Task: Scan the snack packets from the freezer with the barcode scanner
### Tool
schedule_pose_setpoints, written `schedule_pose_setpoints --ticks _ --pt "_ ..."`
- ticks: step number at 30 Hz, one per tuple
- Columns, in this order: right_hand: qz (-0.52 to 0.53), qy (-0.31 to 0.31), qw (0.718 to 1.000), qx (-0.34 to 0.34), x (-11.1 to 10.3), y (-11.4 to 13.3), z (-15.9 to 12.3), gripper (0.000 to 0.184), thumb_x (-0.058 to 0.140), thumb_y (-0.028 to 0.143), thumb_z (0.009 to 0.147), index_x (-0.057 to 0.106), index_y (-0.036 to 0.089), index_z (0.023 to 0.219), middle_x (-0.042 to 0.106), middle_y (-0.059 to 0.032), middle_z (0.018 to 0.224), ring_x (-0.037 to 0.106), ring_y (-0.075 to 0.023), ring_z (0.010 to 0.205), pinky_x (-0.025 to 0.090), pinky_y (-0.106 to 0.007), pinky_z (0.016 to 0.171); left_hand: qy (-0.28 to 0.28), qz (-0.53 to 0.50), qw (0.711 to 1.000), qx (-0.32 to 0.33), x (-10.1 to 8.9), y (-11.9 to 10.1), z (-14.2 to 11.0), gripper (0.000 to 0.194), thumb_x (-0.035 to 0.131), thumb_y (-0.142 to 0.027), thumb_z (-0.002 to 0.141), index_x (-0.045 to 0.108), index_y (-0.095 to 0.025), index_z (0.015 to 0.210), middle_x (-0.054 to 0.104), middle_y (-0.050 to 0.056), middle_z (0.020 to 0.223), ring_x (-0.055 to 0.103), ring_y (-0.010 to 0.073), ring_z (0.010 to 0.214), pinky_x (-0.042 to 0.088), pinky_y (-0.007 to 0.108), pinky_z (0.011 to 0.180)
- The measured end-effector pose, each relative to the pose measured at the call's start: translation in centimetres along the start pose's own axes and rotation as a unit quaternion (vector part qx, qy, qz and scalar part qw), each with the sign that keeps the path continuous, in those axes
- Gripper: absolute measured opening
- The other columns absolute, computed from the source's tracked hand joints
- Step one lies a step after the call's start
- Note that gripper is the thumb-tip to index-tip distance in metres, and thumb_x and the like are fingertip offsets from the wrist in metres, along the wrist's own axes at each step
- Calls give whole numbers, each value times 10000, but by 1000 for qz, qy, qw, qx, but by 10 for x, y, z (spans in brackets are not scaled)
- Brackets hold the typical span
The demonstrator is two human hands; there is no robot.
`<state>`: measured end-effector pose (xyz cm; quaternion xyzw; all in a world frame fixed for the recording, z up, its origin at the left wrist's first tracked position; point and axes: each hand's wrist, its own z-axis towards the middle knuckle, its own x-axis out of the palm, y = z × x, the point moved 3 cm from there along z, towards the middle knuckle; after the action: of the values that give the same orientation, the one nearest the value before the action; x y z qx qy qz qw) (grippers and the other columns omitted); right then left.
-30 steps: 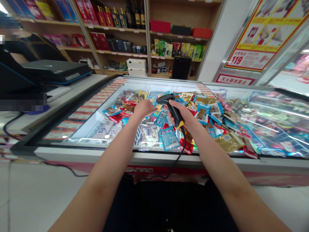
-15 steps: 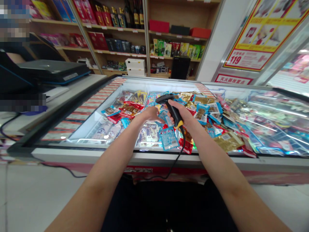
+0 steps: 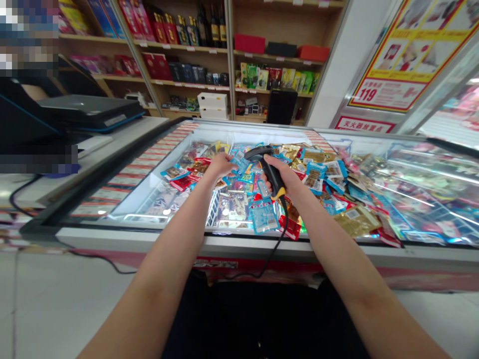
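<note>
My right hand [image 3: 279, 174] is wrapped round the black and yellow grip of a handheld barcode scanner [image 3: 272, 174]. The scanner's head points left over the packets, and its cable [image 3: 286, 219] hangs down across the front edge. To its left, my left hand [image 3: 221, 165] reaches into the chest case with its fingers closed at the edge of a light-blue snack packet [image 3: 240, 159]; the fingertips are partly hidden. Below the scanner lies another blue packet [image 3: 264, 215], beside red packets [image 3: 290, 228]. White packets [image 3: 232, 207] lie next to a white wire divider [image 3: 213, 208].
The glass-topped chest case [image 3: 130, 233] spans the front, with gold packets [image 3: 355, 222] heaped on the right. A counter [image 3: 153, 123] carrying a dark device [image 3: 90, 112] stands at left. Behind are stocked shelves [image 3: 187, 47] and a wall poster [image 3: 404, 60]. Another person is partly visible at upper left.
My left hand has moved left and farther in, and its fingers have closed at a light-blue packet. The white divider has come into view. My right hand keeps holding the scanner.
</note>
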<state>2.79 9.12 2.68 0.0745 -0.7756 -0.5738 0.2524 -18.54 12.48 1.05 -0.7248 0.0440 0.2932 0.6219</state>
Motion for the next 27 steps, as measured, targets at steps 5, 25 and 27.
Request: schedule_pose_setpoints --ticks 5,25,27 --pt "20 6 1000 -6 0 1 1 416 638 592 1012 628 178 967 635 5 578 555 -124 398 482 -218 356 11 -67 998 -8 3 -1 2 478 947 -281 578 563 -188 847 524 -51 727 642 150 750 609 283 705" --pt "27 36 999 -7 4 0 -4 420 649 613 995 642 194 1017 663 2 617 591 -137 429 508 -232 398 70 -42 996 41 7 -3 -3 400 898 -264 596 511 -201 674 477 -47 653 578 132 683 641 343 734" --pt "25 38 999 -8 4 0 -4 419 646 613 996 641 195 1016 663 3 613 592 -138 426 506 -233 396 75 -27 996 39 11 -1 -2 402 900 -277 596 511 -203 667 480 -44 645 596 140 693 641 334 731"
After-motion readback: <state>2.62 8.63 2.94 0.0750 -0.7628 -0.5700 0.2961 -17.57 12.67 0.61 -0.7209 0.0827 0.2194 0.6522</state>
